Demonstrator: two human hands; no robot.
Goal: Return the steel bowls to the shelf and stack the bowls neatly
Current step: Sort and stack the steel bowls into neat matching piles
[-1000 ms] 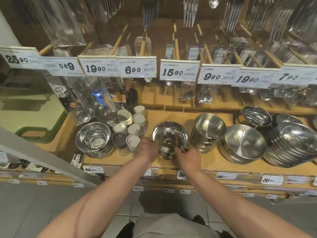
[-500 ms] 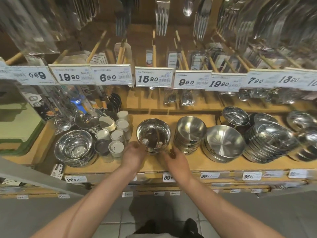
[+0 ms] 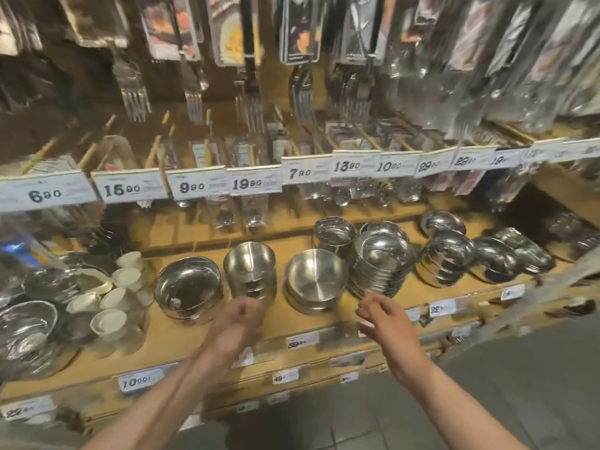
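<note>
Steel bowls stand in stacks along the wooden shelf (image 3: 181, 344). A shiny stack (image 3: 188, 289) sits left of centre, a taller matte stack (image 3: 250, 271) beside it, then a wide matte bowl (image 3: 315, 284) and a tilted stack of shallow bowls (image 3: 381, 264). My left hand (image 3: 238, 319) hovers just in front of the tall matte stack, fingers loosely curled, holding nothing. My right hand (image 3: 381, 315) hangs before the tilted stack with relaxed fingers, also empty. The frame is motion-blurred.
White-lidded shakers (image 3: 112, 300) and more shiny bowls (image 3: 27, 323) crowd the shelf's left end. Further bowl stacks (image 3: 449, 258) run to the right. Price tags (image 3: 194, 186) and hanging packaged forks (image 3: 253, 112) overhang the shelf. Grey floor tiles lie below.
Both hands have let go of the shiny bowl stack, which now stands on the shelf. The view and both hands have shifted right along the shelf.
</note>
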